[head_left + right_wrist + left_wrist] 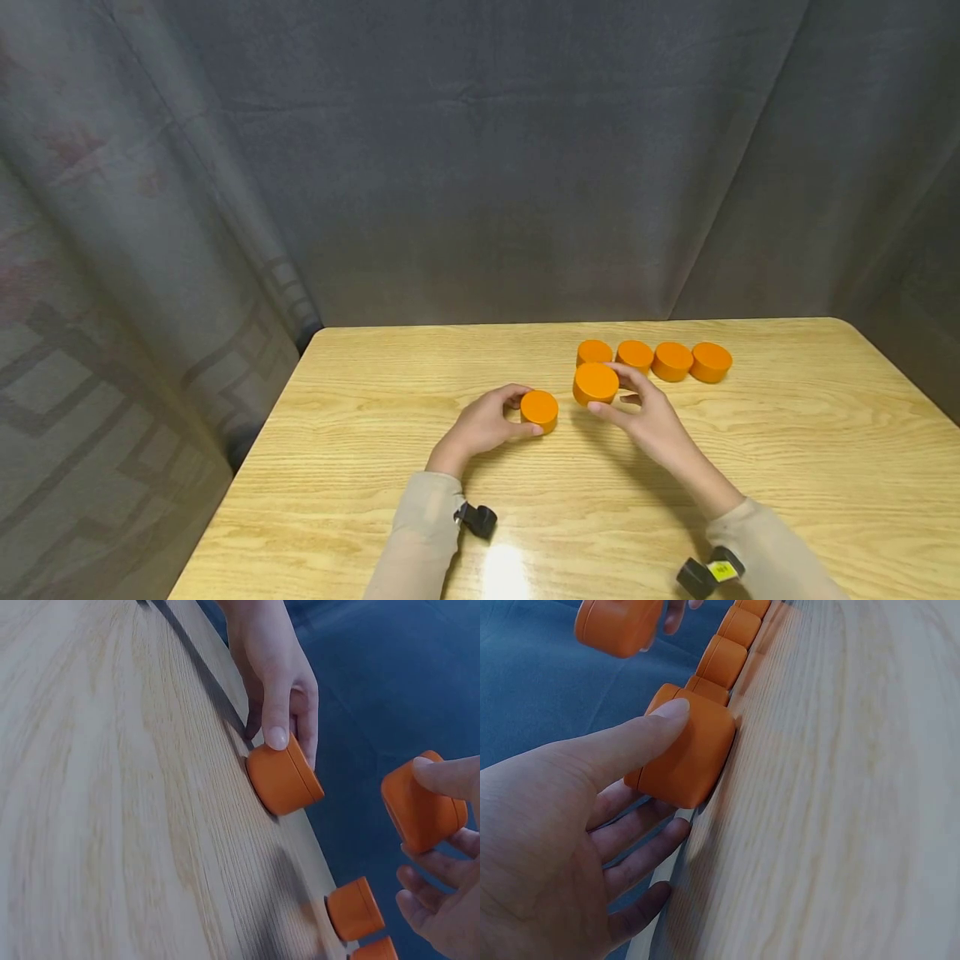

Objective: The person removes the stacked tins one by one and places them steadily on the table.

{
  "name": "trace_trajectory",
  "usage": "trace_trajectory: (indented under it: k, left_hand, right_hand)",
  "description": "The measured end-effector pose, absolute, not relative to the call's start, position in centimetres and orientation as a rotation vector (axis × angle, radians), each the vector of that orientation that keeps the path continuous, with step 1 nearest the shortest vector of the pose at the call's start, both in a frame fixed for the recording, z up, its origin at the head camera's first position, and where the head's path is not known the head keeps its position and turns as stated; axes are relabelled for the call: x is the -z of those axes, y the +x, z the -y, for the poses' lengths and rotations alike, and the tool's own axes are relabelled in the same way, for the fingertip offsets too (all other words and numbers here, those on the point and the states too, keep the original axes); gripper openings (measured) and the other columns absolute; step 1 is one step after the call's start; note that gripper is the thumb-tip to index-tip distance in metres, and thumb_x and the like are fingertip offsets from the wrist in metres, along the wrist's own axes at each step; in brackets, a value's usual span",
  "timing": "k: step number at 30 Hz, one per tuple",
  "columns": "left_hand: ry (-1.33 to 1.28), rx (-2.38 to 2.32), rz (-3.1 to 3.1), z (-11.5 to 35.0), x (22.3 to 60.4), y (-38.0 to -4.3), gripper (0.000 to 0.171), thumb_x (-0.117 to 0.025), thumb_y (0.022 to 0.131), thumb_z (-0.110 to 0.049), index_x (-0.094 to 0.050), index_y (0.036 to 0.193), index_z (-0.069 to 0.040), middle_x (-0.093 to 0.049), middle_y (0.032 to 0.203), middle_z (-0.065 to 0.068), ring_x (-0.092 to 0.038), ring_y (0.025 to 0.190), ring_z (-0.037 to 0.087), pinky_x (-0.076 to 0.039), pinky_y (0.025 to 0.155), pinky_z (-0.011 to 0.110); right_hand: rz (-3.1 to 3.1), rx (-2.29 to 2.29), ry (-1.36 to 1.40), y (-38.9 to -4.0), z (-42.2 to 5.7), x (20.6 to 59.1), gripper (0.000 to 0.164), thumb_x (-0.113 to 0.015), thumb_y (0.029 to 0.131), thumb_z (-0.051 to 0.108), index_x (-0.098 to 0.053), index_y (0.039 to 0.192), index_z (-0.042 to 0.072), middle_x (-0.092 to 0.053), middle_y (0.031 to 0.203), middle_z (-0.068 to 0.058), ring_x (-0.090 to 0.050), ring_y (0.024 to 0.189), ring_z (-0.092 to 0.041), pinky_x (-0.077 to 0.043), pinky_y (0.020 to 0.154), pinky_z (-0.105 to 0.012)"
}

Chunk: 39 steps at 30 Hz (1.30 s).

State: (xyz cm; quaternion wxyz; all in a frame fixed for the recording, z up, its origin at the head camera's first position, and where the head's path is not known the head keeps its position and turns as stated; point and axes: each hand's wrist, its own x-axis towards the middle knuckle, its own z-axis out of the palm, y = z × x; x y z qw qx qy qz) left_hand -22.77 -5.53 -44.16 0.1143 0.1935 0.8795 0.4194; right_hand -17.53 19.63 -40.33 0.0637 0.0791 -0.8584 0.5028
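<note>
My left hand (487, 422) pinches a round orange box with a lid seam (539, 410) between thumb and fingers; it stands on the wooden table. In the left wrist view the thumb lies across the side of this box (690, 750), the other fingers behind and below it. My right hand (651, 417) holds a second orange box (596, 383) by its sides, raised above the table, as the right wrist view shows the box (424, 802) off the surface. Behind it, several matching orange boxes (672, 361) stand in a row.
The light wooden table (360, 500) has its far edge against a dark grey curtain (480, 167). Another curtain (112, 333) hangs along the left side. The row's leftmost box (594, 350) is partly covered by the raised one.
</note>
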Motion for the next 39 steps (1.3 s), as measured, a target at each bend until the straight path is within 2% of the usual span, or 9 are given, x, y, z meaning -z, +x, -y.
trace_trajectory:
  k: [16, 27, 34, 39]
  left_hand:
    - [0.582, -1.233, -2.575, 5.6, 44.2, -22.6, 0.055, -0.082, 0.082, -0.038, -0.062, 0.132, -0.025, -0.065, 0.115, -0.011, -0.058, 0.106, 0.012, -0.045, 0.096, 0.040]
    - [0.583, -1.243, -2.569, 5.7, 44.2, -22.6, 0.055, -0.082, 0.082, -0.038, -0.062, 0.132, -0.026, -0.065, 0.115, -0.011, -0.058, 0.105, 0.012, -0.045, 0.095, 0.041]
    - [0.582, -1.245, -2.572, 5.7, 44.2, -22.6, 0.055, -0.082, 0.082, -0.038, -0.062, 0.132, -0.026, -0.065, 0.114, -0.011, -0.058, 0.105, 0.012, -0.045, 0.096, 0.041]
    - [0.575, -1.246, -2.569, 5.7, 44.1, -22.6, 0.056, -0.082, 0.081, -0.038, -0.062, 0.132, -0.025, -0.065, 0.115, -0.011, -0.058, 0.106, 0.012, -0.044, 0.096, 0.041]
  right_hand:
    - [2.612, -1.485, 0.182, -17.3, -21.7, 40.7, 0.067, -0.074, 0.091, 0.019, -0.041, 0.144, -0.004, -0.052, 0.137, -0.025, -0.049, 0.124, -0.035, -0.040, 0.096, -0.046]
    - [2.602, -1.440, 0.170, -17.0, -22.9, 40.4, 0.066, -0.072, 0.093, 0.022, -0.041, 0.143, -0.006, -0.053, 0.135, -0.025, -0.049, 0.120, -0.035, -0.041, 0.093, -0.037]
    - [2.603, -1.401, 0.154, -16.9, -23.8, 40.3, 0.068, -0.072, 0.093, 0.024, -0.040, 0.144, -0.007, -0.051, 0.137, -0.027, -0.048, 0.120, -0.035, -0.041, 0.089, -0.024]
    - [2.590, -1.374, 0.149, -16.9, -24.2, 40.5, 0.068, -0.073, 0.092, 0.023, -0.040, 0.143, -0.009, -0.052, 0.136, -0.029, -0.049, 0.119, -0.034, -0.042, 0.087, -0.021]
